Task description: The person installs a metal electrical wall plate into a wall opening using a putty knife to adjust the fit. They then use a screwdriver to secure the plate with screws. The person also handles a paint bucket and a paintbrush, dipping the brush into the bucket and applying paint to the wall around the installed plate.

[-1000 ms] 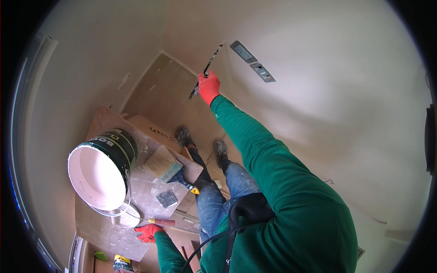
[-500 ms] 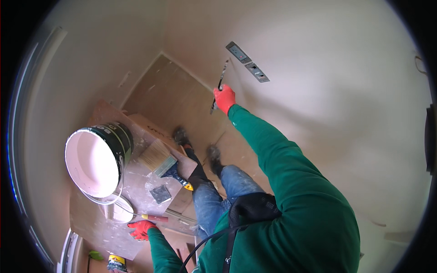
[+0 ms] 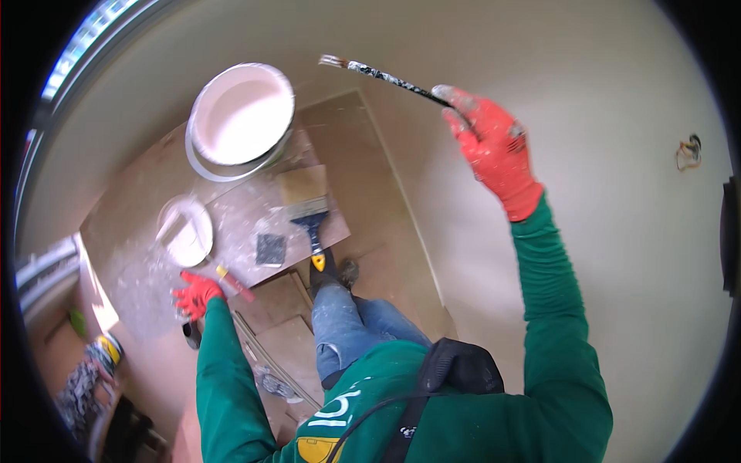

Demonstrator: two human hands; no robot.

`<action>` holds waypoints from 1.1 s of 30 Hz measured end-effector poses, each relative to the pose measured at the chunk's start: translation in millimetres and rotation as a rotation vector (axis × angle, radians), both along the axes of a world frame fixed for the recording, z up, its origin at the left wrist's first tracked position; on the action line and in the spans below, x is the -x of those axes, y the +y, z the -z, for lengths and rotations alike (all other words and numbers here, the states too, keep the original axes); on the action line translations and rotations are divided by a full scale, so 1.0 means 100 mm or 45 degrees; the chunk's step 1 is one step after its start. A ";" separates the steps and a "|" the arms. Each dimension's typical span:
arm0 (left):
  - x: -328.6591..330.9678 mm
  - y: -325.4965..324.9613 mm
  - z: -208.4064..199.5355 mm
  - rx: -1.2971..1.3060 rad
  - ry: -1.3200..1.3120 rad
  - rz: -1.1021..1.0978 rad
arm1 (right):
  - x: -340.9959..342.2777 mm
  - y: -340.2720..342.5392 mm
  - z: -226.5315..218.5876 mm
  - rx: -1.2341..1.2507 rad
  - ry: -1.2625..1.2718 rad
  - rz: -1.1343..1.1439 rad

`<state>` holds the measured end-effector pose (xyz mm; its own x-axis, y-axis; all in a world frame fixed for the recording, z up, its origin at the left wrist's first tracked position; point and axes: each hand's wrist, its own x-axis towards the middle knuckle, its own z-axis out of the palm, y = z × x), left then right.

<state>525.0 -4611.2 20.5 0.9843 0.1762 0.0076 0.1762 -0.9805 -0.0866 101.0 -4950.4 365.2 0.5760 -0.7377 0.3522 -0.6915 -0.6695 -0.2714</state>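
My right hand (image 3: 496, 147), in a red glove, grips a thin paintbrush (image 3: 394, 79) by its black, paint-spattered handle. The brush is raised in front of the wall, bristles to the left. My left hand (image 3: 197, 295), also gloved in red, has its fingers spread at the near edge of the board (image 3: 123, 224). Close by it lies a red and yellow tool handle (image 3: 235, 284), which points toward a round tub of white paint (image 3: 191, 243). A large bucket of pale paint (image 3: 241, 116) stands farther back. A wide blue-handled brush (image 3: 312, 220) and a dark square pad (image 3: 270, 249) lie to its near right.
On the right is a plain wall (image 3: 617, 255) with loose wires (image 3: 688, 152) sticking out. A small tin with a yellow label (image 3: 109, 349) and a grey rag (image 3: 77, 397) are at the lower left. Below the board's near edge are long strips (image 3: 270, 359).
My right hand has swung up and nearer with the paintbrush, away from the wall sockets. The view has turned, and the sockets are out of sight. My left hand stays by the board, fingers spread.
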 end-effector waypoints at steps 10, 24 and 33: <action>0.01 0.04 0.07 0.042 -0.037 0.008 | -1.80 -0.07 -0.21 0.324 0.778 -0.434; -0.01 0.05 0.08 0.041 -0.019 0.005 | -2.37 -0.07 0.01 0.109 0.951 -0.506; -0.03 0.07 0.12 0.040 -0.021 -0.004 | -2.17 -0.22 0.07 -0.158 0.690 -0.579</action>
